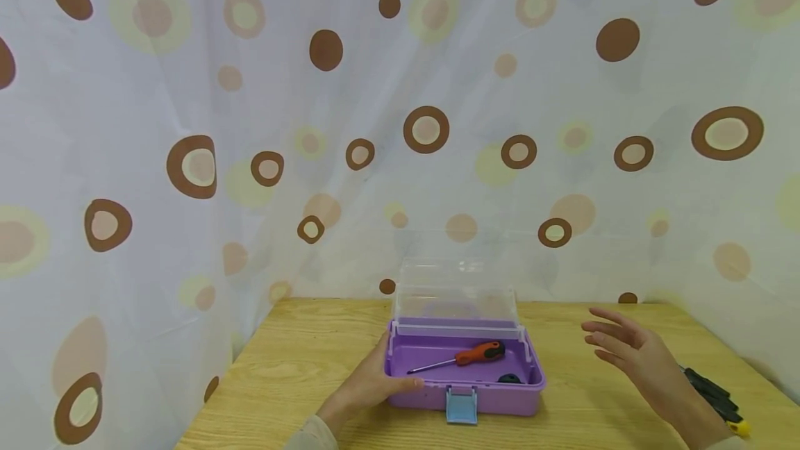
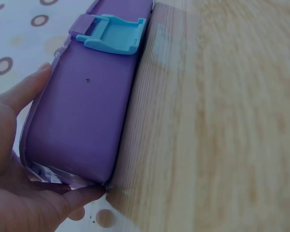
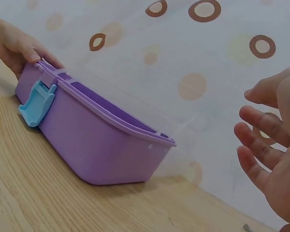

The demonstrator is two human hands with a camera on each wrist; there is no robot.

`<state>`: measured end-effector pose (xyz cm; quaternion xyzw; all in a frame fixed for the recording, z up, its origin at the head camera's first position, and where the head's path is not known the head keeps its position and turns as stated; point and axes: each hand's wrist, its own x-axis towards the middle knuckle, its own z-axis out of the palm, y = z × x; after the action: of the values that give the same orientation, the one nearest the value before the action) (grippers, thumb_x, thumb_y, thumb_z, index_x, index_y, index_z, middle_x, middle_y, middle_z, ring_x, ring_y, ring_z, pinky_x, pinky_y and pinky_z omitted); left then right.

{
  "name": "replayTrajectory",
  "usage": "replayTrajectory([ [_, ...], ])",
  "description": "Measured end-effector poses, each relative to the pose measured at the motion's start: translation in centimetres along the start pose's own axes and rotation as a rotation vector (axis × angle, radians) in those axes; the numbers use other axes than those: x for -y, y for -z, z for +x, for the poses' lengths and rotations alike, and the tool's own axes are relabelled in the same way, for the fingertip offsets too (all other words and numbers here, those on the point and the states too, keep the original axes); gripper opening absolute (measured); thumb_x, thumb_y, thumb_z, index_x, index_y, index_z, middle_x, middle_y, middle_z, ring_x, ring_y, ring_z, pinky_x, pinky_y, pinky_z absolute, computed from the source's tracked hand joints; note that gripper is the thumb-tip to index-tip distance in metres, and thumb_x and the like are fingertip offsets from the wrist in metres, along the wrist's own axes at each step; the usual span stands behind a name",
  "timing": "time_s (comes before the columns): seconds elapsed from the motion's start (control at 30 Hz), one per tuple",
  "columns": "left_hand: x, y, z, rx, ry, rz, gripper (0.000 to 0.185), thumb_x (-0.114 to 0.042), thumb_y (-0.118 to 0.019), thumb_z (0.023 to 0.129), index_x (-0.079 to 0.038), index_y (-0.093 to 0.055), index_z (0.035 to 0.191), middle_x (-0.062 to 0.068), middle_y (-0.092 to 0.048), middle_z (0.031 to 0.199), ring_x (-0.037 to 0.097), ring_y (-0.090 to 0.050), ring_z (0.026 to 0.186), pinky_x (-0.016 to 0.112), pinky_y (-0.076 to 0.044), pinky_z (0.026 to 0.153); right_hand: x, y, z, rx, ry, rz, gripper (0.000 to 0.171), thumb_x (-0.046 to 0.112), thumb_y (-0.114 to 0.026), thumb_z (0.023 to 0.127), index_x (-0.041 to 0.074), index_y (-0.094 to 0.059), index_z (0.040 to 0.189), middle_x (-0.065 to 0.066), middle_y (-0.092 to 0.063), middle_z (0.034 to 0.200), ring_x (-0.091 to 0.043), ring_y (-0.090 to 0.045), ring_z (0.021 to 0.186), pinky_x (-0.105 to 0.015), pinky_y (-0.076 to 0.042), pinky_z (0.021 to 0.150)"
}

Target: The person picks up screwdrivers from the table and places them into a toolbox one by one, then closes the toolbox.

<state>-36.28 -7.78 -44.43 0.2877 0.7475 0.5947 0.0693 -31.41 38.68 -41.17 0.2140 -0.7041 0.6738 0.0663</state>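
Observation:
A purple toolbox [image 1: 431, 398] stands on the table with its clear lid [image 1: 456, 290] raised at the back and its light blue latch [image 1: 461, 406] hanging down in front. Inside lies a screwdriver [image 1: 480, 353] with a red and black handle, its shaft toward the left. Near the front wall a dark round-topped item [image 1: 509, 378] shows only in part. My left hand [image 1: 370, 373] grips the box's left end, thumb over the front rim, fingers along the side. To the right of the box, my right hand [image 1: 634, 356] is held in the air, fingers loosely bent, holding nothing.
Black items with a yellow end [image 1: 719, 398] lie on the wooden table [image 1: 300, 346] at the right, partly hidden behind my right forearm. A white curtain [image 1: 275, 89] with brown and beige circles hangs behind the table and along its sides.

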Motion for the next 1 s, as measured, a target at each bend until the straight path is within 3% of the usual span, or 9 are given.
replayTrajectory([
  [0.3,-0.1,0.0,0.1,0.000,0.001,-0.016,0.118,-0.022,-0.086,0.084,-0.016,-0.002,0.167,0.019,-0.041,0.155,0.041,-0.049,0.131,0.060,-0.036,0.113,-0.8,3.8,-2.3,-0.058,0.018,0.006,0.049,-0.002,-0.045,0.109,0.027,-0.055,0.148,0.010,-0.069,0.126,-0.006,-0.067,0.111,-0.023,-0.057,0.086],
  [0.4,-0.1,0.0,0.1,0.000,0.001,-0.021,0.119,-0.022,-0.086,0.084,-0.016,-0.002,0.167,0.020,-0.041,0.155,0.041,-0.049,0.131,0.060,-0.036,0.113,-1.0,4.8,-3.2,-0.093,0.012,-0.040,0.048,-0.001,-0.047,0.109,0.027,-0.055,0.147,0.012,-0.070,0.125,-0.003,-0.066,0.110,-0.022,-0.057,0.086],
  [0.67,0.0,0.0,0.0,0.001,-0.003,-0.017,0.118,-0.021,-0.086,0.085,-0.016,0.000,0.167,0.021,-0.042,0.154,0.042,-0.050,0.130,0.061,-0.036,0.112,-1.8,7.3,-5.0,-0.191,-0.070,-0.135,0.045,0.005,-0.053,0.108,0.037,-0.054,0.140,0.020,-0.069,0.121,0.004,-0.064,0.106,-0.022,-0.058,0.079],
  [0.83,0.3,0.0,0.1,0.005,-0.011,-0.013,0.119,-0.021,-0.086,0.085,-0.015,-0.001,0.167,0.021,-0.040,0.155,0.042,-0.049,0.132,0.062,-0.035,0.113,-2.4,8.6,-5.9,-0.205,-0.031,-0.123,0.048,0.000,-0.051,0.108,0.037,-0.057,0.137,0.020,-0.069,0.119,0.003,-0.065,0.104,-0.021,-0.058,0.077],
  [1.0,0.3,0.0,0.0,0.000,-0.002,-0.003,0.118,-0.022,-0.086,0.085,-0.014,-0.001,0.167,0.020,-0.038,0.157,0.042,-0.047,0.134,0.061,-0.033,0.114,-2.7,9.5,-6.1,-0.287,-0.068,-0.323,0.046,0.009,-0.056,0.108,0.043,-0.052,0.138,0.030,-0.064,0.114,0.012,-0.060,0.098,-0.013,-0.053,0.072],
])
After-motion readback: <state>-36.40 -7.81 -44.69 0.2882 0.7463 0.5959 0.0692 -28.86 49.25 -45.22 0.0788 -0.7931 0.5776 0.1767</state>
